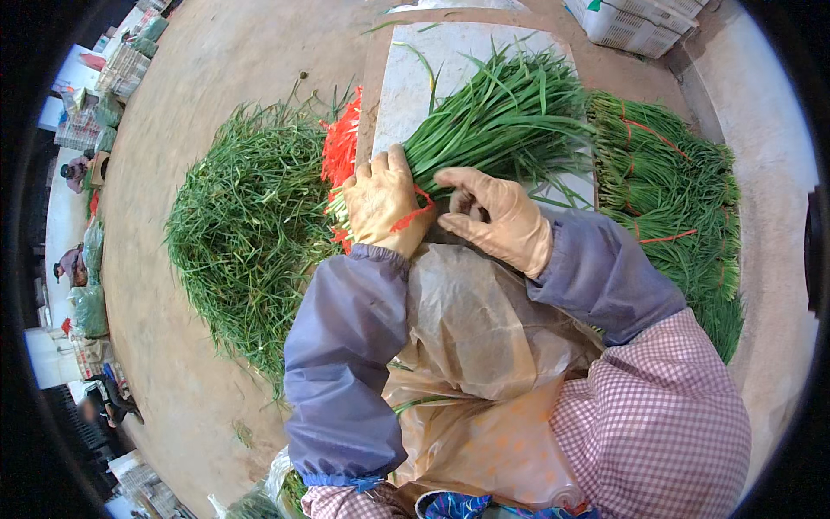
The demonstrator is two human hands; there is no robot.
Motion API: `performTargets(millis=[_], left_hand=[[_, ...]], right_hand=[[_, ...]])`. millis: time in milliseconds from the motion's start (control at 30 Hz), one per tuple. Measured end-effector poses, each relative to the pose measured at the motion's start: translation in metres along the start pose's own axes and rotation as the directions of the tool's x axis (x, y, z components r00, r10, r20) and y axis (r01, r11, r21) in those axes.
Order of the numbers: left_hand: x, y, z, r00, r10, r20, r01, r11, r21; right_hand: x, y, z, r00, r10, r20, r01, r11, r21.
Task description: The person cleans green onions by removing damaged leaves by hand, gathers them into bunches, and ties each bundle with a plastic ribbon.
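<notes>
My left hand point(387, 204), in a pale rubber glove, lies closed over the white-stemmed end of a bunch of garlic chives point(499, 123). The long green leaves fan out to the upper right over a white board point(399, 71). A red plastic tie point(415, 214) passes across the back of that hand and by the stems. Just right of the stems is my right hand point(499, 217), also gloved, its thumb and fingers curved and apart. I see nothing between them. Strips of red plastic point(342, 143) hang along the board's left edge.
A large heap of loose green leaves point(246, 227) lies on the floor to the left. Several tied bunches point(655, 175) are stacked at the right beside a low ledge point(758, 130). White plastic crates point(632, 29) stand at the upper right. A brown plastic apron point(480, 318) covers my lap. People are far left.
</notes>
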State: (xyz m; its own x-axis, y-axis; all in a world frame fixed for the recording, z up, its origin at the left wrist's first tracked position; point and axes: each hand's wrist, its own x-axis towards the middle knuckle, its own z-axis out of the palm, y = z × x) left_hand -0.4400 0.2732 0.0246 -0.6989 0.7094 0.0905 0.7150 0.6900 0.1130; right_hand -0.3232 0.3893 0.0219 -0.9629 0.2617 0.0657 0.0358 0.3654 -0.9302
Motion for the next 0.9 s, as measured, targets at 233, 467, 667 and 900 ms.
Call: performTargets(millis=[233, 467, 667, 900], left_hand=[[0.009, -0.004, 0.02, 0.995, 0.096, -0.04, -0.098, 0.993, -0.062], [-0.012, -0.011, 0.003, 0.997, 0.073, 0.008, -0.072, 0.993, -0.094], [-0.009, 0.003, 0.013, 0.999, -0.028, -0.022, 0.025, 0.991, -0.13], [-0.01, -0.001, 0.013, 0.998, -0.057, -0.022, 0.055, 0.994, -0.09]], right_hand=[[0.025, 0.02, 0.018, 0.834, -0.498, -0.239, 0.504, 0.863, -0.037], [-0.005, 0.018, 0.01, 0.967, 0.22, -0.128, -0.083, 0.748, 0.658], [0.004, 0.034, 0.021, 0.964, 0.103, -0.247, -0.06, 0.982, 0.178], [0.034, 0.004, 0.024, 0.996, -0.037, -0.083, -0.021, 0.792, -0.611]])
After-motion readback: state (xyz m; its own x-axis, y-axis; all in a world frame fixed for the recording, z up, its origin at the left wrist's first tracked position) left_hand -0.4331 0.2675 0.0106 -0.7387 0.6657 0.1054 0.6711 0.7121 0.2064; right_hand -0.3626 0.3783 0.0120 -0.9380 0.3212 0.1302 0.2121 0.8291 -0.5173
